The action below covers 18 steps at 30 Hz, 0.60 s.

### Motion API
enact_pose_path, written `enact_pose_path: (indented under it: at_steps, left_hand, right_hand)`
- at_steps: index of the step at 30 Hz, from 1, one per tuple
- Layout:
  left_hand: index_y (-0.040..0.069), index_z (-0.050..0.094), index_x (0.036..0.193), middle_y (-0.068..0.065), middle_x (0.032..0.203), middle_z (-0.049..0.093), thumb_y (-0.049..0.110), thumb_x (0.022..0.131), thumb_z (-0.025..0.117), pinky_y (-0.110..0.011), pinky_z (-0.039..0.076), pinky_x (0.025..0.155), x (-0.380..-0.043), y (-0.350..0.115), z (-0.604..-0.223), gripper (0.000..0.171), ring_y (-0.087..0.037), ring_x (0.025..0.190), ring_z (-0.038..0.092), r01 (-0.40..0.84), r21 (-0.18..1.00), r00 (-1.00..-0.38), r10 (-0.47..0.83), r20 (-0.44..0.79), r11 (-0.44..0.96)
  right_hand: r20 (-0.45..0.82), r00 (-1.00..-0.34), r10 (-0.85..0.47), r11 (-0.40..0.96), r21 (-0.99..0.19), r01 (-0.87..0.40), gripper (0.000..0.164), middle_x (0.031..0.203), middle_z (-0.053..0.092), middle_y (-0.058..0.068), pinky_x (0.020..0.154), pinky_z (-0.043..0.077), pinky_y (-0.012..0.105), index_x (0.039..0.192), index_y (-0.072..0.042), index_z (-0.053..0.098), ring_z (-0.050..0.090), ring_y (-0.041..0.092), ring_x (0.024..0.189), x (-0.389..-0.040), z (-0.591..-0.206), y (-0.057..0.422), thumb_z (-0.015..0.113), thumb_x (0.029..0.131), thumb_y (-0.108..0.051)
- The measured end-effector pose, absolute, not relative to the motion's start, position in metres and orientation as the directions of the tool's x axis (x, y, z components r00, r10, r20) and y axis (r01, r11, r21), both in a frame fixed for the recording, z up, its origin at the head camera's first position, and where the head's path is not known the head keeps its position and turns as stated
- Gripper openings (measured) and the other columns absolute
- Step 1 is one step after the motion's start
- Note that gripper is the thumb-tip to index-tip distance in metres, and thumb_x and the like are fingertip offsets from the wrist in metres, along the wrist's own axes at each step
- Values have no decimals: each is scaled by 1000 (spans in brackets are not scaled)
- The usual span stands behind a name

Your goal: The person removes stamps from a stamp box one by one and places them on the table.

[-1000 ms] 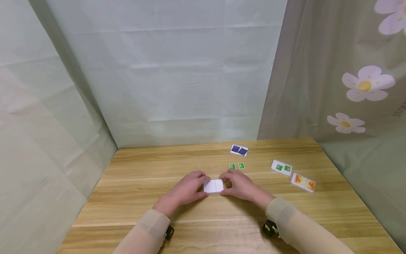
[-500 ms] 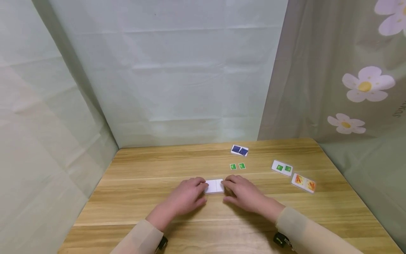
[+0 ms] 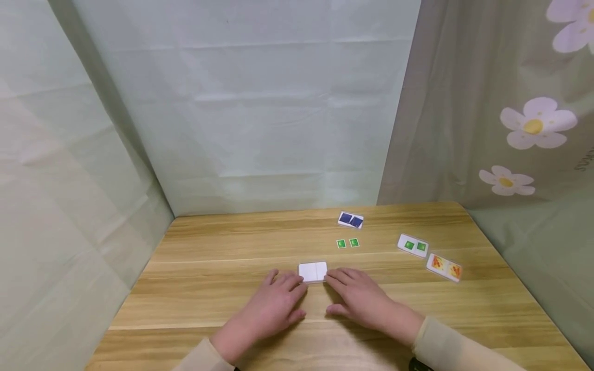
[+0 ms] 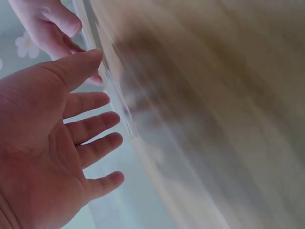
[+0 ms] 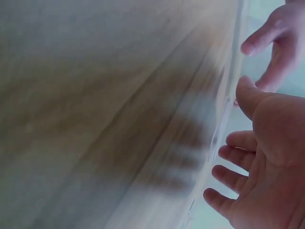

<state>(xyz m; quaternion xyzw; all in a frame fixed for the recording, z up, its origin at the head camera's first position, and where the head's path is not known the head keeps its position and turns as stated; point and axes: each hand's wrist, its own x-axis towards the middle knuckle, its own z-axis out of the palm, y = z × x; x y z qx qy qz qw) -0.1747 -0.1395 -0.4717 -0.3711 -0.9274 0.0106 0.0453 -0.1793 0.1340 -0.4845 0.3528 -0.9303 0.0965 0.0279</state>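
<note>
Clock centred on the white card (image 3: pixel 313 272) in the head view, 12 = away from you

White card: flat on the desk (image 3: pixel 209 252), just beyond your fingertips, thin line across its face splitting it in two; one card or a pile, can't tell

Your left grip (image 3: pixel 276 304): 8 o'clock of the card, released, nothing held, fingers relaxed and apart, thumb out toward your other thumb, fingertips right by the card's 7 o'clock corner, contact can't be told

Your right grip (image 3: pixel 357 293): 4 o'clock, released too, nothing held, fingers loosely extended, tips at the card's 4 o'clock corner, touching or just off it, can't tell

Other pieces, all lying on the desk:
- one green tile (image 3: pixel 341 243) and a second green tile (image 3: pixel 355 242), a small gap between them, both between 1 and 2 o'clock
- blue card (image 3: pixel 350 220), two dark blue squares on white, 1 o'clock, past the tiles
- green card (image 3: pixel 412 246), two green squares on white, between 2 and 3 o'clock
- orange card (image 3: pixel 444 267), 3 o'clock, tilted, just beside the green card

Each wrist view shows a bare palm, the other hand behind it: 11 o'clock in the left wrist view, 1 o'clock in the right

Pale sheet (image 3: pixel 278 113) stands at 12 o'clock past the desk, flowered curtain (image 3: pixel 436 129) at 1 to 2
</note>
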Motion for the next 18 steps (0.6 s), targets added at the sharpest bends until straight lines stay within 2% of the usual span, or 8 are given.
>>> enact_pose_path:
  at_steps: [18]
  left_hand:
    - [9, 67, 147, -13, 149, 67, 50, 101, 79, -66, 43, 119, -173, -136, -475, 63, -35, 140, 61, 656, -59, -747, 659, 89, 752]
  right_hand:
    - [107, -769, -630, 760, -118, -639, 72, 159, 59, 13, 122, 42, 58, 153, -3, 62, 53, 38, 148, -178, -484, 125, 71, 104, -56]
